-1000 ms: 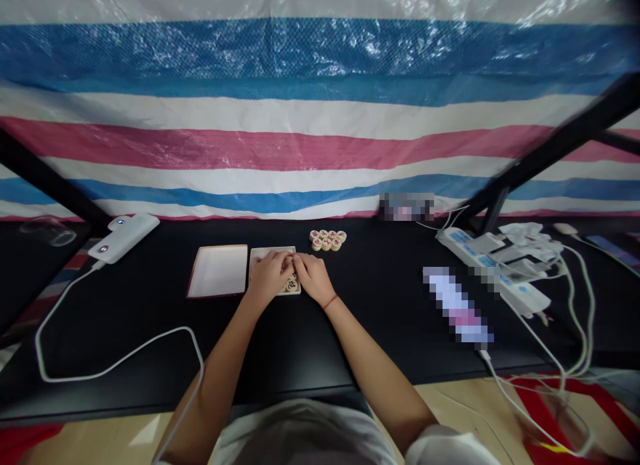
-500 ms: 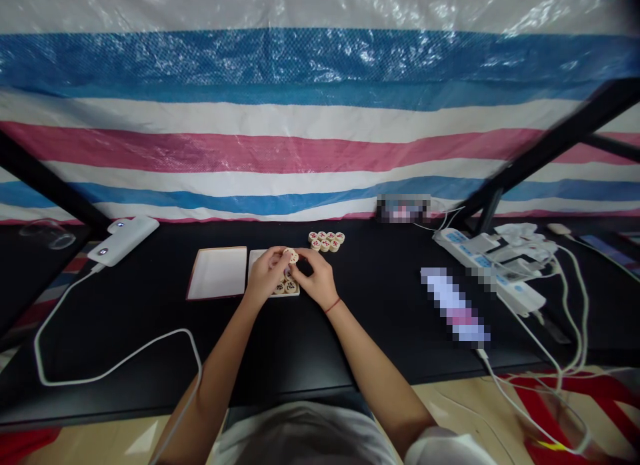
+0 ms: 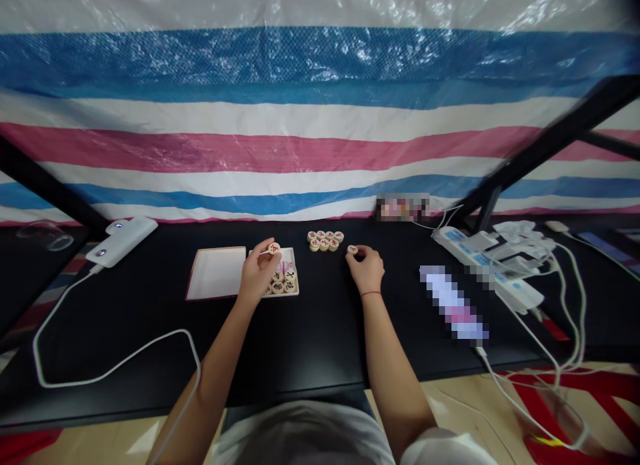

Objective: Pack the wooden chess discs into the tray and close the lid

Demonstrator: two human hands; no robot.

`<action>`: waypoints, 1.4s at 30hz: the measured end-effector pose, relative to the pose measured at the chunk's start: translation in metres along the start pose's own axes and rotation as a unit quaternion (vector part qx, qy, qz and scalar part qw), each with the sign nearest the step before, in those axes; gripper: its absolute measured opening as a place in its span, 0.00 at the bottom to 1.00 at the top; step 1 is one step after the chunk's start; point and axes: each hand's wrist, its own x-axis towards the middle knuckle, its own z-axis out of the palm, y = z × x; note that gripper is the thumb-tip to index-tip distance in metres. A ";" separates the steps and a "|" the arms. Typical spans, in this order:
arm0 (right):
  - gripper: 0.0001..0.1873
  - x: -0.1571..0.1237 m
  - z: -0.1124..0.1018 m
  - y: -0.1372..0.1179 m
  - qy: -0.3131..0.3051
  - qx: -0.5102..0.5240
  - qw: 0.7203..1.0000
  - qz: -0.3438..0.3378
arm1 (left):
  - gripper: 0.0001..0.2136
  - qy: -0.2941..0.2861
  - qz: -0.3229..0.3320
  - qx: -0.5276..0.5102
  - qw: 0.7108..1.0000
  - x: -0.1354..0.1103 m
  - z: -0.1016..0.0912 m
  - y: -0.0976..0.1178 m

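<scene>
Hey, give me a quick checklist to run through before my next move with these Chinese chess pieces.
Left hand pinching a piece: ok.
Right hand pinching a second piece: ok.
Tray pieces within its rim: ok.
Table cluster untouched by either hand: ok.
Character on the second piece readable: cannot tell, too small.

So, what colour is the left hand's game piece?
The piece in the left hand is cream with red marking; the head view shows it best.
</scene>
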 end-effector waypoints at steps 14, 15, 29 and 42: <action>0.17 -0.027 -0.012 -0.059 -0.155 0.237 0.950 -0.131 | 0.11 -0.036 0.217 0.306 0.926 -0.013 0.008 0.000; 0.16 -0.034 -0.013 -0.069 -0.201 0.265 0.930 -0.157 | 0.11 -0.043 0.226 0.317 0.920 -0.014 0.009 -0.001; 0.20 -0.015 -0.007 -0.047 -0.044 0.163 0.980 -0.105 | 0.16 -0.042 0.327 0.342 0.880 -0.015 0.012 -0.008; 0.19 0.001 0.015 -0.015 -0.040 0.057 0.992 -0.109 | 0.14 -0.035 0.308 0.314 0.897 -0.014 0.004 -0.008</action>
